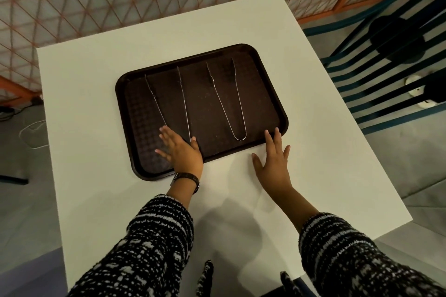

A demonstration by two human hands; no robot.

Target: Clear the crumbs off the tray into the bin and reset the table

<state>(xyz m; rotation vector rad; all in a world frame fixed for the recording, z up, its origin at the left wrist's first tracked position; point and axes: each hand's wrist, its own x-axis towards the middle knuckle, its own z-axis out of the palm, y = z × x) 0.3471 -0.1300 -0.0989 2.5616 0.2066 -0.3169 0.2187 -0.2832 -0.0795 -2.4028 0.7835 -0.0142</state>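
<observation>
While your left grip (181, 149) and right grip (272, 164) lie flat, holding nothing, tipping the tray (285, 118) could spill the tongs (239, 139).

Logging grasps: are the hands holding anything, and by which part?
Nothing is held: left hand lies flat on the tray, right hand flat at its near rim.

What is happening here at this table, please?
A person is at a white table with a dark brown tray on it. The left hand lies flat in the tray, over the bend of the left tongs; the right tongs lie untouched beside them. The right hand is open, low over the table, fingers reaching the tray's near edge.
</observation>
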